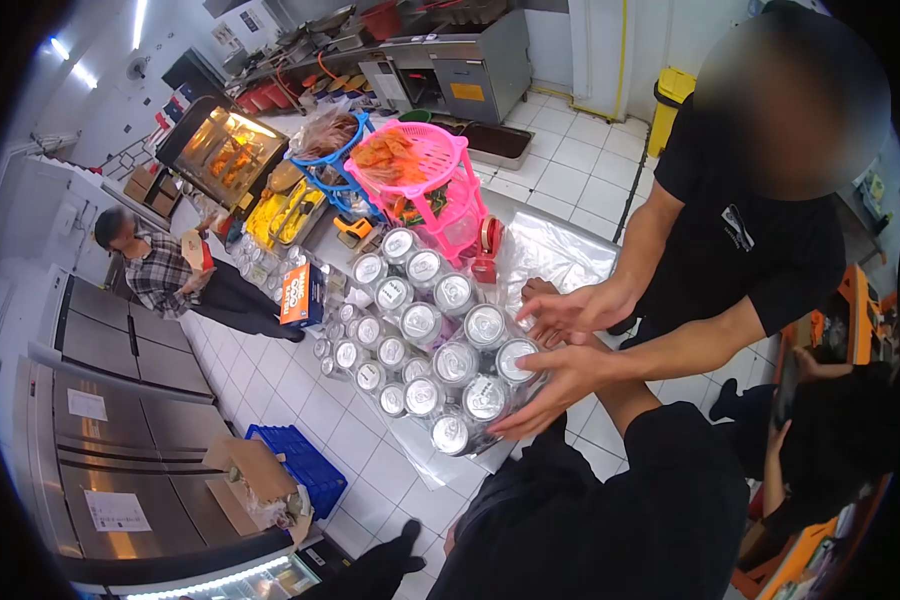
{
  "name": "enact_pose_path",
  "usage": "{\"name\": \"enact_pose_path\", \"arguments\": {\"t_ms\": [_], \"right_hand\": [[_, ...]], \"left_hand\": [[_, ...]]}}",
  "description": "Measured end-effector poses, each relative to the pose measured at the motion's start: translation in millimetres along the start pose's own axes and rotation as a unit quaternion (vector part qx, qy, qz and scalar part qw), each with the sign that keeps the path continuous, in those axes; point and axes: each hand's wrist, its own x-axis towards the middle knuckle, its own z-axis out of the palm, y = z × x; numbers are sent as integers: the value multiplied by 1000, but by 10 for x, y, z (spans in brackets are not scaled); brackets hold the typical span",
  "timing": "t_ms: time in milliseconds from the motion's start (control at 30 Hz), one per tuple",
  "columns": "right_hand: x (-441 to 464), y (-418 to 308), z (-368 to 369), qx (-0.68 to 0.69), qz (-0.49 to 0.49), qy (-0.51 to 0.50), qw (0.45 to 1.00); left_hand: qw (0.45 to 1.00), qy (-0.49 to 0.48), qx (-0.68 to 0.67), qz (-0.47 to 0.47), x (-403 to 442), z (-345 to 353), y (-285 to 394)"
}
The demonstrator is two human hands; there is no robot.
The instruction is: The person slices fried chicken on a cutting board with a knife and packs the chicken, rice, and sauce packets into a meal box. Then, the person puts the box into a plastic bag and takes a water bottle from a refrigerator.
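My right hand [543, 318] reaches in beside the clear cans with silver lids [485, 326], its fingers apart and partly hidden behind a co-worker's hands. Nothing shows in its fingers. Of my left side only a sliver of skin shows at the edge of my black clothing, too little to make out a hand's pose. A co-worker's lower hand [560, 380] lies against the right edge of the packed cans, while their upper hand [595, 305] is spread above my right hand. Clear plastic wrap [555, 250] covers the table beyond.
Behind the cans stand a pink basket rack [435, 165], a red tape dispenser [487, 250] and an orange box [298, 295]. A heated display [225, 150] is farther back. A blue crate [305, 465] sits on the floor. Another person [165, 265] stands at left.
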Motion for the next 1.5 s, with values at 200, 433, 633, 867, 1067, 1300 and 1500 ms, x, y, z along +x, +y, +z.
{"name": "enact_pose_path", "arguments": {"t_ms": [200, 433, 633, 867, 1067, 1300, 1500], "right_hand": [[21, 324, -213, -197, -67, 107, 972], [-176, -1167, 2458, 484, 529, -278, 639], [-213, -1202, 2754, 444, 605, -177, 637], [-368, -415, 2795, 639, 674, 183, 322], [-543, 643, 1278, 636, 611, 424, 207], [808, 999, -1101, 593, 392, 558, 427], [1984, 50, -1507, 733, 109, 278, 611]], "left_hand": [[1000, -5, 26, -5, 78, -19, -178], [999, -21, 28, 4, 164, -104, -450], [999, -31, -11, 10, 281, -99, -655], [997, -62, -38, 24, 192, -175, -487], [998, -42, -22, 37, 76, -478, 989], [898, -90, -181, 392, 481, -671, 2522], [839, -105, -486, 222, 196, -606, 2984]]}}
